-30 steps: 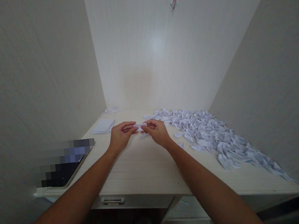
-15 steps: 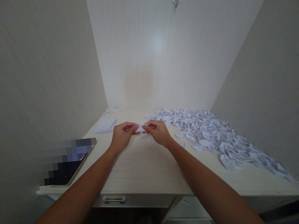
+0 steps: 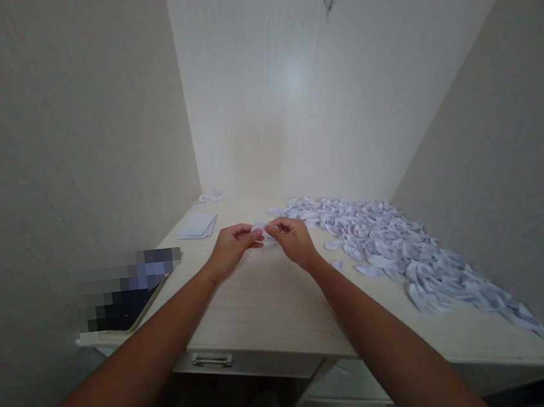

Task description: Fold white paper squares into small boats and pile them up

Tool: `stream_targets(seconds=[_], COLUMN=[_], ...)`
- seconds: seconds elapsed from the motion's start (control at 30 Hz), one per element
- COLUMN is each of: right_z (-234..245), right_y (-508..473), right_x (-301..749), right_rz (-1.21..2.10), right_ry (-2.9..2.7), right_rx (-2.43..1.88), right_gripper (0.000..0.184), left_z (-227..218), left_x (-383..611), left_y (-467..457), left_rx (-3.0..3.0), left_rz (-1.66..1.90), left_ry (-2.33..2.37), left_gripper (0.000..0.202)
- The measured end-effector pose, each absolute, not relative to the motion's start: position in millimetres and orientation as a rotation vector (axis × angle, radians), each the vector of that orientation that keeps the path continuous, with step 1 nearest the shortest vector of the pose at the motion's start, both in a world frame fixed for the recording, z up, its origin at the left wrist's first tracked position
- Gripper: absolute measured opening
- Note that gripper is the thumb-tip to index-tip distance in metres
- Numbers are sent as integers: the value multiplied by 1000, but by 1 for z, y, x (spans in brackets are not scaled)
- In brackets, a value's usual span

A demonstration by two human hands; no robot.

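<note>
A small white piece of paper (image 3: 259,225) is pinched between both hands above the middle of the desk. My left hand (image 3: 235,244) grips its left side with thumb and fingers closed. On the other side, my right hand (image 3: 293,237) holds it the same way, the thumbs close together. The fingers cover much of the paper, so its exact folds cannot be made out. To the right lies a large heap of folded white paper pieces (image 3: 373,238). A stack of flat white paper sheets (image 3: 196,225) rests left of my left hand.
A dark phone or tablet (image 3: 123,313), partly blurred out, lies at the desk's left edge. Thin white scraps (image 3: 210,197) sit in the back left corner. Walls enclose the desk (image 3: 267,301) on three sides. A drawer handle (image 3: 211,361) shows at the front.
My thumbs have shifted on the paper, which now shows a raised upper edge instead of a flat strip. The whole view has moved slightly, so things appear a little further right.
</note>
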State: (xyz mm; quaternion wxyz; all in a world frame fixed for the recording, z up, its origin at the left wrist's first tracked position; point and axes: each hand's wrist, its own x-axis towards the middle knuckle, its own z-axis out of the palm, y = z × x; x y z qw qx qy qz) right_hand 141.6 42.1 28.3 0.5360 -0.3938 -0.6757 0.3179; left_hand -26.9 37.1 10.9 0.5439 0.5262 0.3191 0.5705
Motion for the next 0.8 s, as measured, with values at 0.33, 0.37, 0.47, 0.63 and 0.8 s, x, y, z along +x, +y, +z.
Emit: stream_targets(seconds=[0.33, 0.37, 0.47, 0.63, 0.8], right_z=[21, 21, 22, 24, 25], right_y=[38, 37, 36, 34, 33], right_x=[126, 125, 125, 124, 125], right_rz=[1206, 1228, 1294, 1296, 1280], right_ry=[-1200, -1190, -1162, -1135, -1149], right_rx=[-825, -809, -751, -747, -759], right_gripper=[22, 22, 23, 27, 28], left_z=[16, 17, 18, 20, 21], left_x=[-19, -19, -20, -21, -20], left_y=[28, 28, 26, 26, 24], left_rx=[1161, 1185, 1240, 1318, 1308], left_rz=[1617, 1630, 1661, 1714, 1707], left_ry=[732, 734, 734, 754, 734], left_gripper=[27, 26, 24, 20, 21])
